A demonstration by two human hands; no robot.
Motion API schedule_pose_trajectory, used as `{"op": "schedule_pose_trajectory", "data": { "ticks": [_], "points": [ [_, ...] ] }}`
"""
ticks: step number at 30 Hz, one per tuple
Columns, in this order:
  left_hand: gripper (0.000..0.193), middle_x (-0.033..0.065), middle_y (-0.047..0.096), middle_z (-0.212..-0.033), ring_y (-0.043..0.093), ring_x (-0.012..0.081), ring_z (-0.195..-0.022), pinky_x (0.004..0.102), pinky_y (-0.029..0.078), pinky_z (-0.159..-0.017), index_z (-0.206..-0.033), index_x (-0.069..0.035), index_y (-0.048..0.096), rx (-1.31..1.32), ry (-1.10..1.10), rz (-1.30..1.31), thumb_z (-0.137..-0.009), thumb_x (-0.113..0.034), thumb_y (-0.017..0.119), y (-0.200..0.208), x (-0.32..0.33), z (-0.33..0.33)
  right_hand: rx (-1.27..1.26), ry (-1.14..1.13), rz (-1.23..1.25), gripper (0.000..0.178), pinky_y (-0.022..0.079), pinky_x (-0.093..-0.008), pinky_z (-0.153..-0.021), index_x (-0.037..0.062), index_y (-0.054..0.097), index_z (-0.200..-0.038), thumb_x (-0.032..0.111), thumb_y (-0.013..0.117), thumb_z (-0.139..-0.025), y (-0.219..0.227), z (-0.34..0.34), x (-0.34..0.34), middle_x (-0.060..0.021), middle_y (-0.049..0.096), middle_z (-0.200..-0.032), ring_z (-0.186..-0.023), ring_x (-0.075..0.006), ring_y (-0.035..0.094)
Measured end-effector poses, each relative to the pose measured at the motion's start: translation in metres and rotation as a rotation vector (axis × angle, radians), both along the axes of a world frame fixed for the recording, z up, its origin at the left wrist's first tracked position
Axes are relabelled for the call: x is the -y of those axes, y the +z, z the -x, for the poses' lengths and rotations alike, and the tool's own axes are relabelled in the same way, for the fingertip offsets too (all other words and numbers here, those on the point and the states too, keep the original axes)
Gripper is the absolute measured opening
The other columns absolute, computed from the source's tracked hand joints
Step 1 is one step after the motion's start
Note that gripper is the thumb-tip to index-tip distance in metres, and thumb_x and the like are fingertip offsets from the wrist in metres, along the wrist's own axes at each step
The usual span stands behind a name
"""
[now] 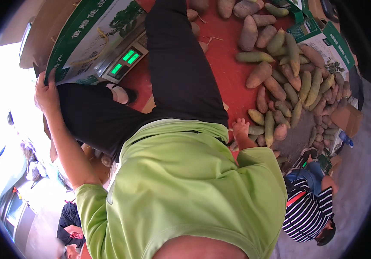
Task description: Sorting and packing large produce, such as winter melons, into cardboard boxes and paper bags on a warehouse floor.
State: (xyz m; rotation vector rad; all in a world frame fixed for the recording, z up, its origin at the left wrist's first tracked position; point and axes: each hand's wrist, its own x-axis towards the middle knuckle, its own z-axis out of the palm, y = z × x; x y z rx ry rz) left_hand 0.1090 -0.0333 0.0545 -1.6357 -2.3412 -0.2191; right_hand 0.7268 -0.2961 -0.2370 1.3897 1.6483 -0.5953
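Note:
At the far left, my left hand (46,96) grips the edge of a green and white cardboard carton (88,36), fingers on one side and thumb on the other. My right hand (240,127) is low beside my hip, its fingers apart and nothing visible in it. Right next to it lie long green radishes (269,128) and a round pinkish root (280,132). Behind the carton's near edge, a digital scale (125,58) with lit green displays shows partly; the carton and my leg hide the rest.
A large heap of green radishes and brownish-pink roots (276,88) spreads over the red floor covering (220,56) to the right. Another open carton (330,45) stands beyond it. A person in a striped shirt (304,211) is at lower right, another in dark clothes (70,220) at lower left.

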Motion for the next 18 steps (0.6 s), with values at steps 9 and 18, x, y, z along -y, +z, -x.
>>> {"op": "schedule_pose_trajectory", "data": {
  "ticks": [9,18],
  "points": [
    [0.026,0.0070,0.067,-0.087,0.064,0.0306,-0.082,0.0399,0.048,-0.068,-0.094,-0.016,0.066,-0.005,-0.021,-0.012,-0.086,-0.040,0.060,0.001,-0.001,-0.010,-0.064,-0.288,-0.247,0.024,0.043,-0.0452,-0.083,0.0143,0.052,-0.106,0.018,0.057,-0.083,0.028,-0.011,-0.054,-0.0078,0.059,-0.110,-0.108,-0.0268,0.054],
    [0.026,0.0058,0.066,-0.090,0.064,0.0295,-0.083,0.0402,0.049,-0.067,-0.095,-0.015,0.064,-0.006,-0.006,-0.004,-0.086,-0.039,0.060,0.011,0.003,-0.018,-1.125,-1.211,-0.788,0.035,0.043,-0.0408,-0.090,0.0059,0.048,-0.108,0.014,0.069,-0.081,0.055,0.007,-0.209,-0.0124,0.055,-0.110,-0.096,-0.0293,0.055]
  ]
}}
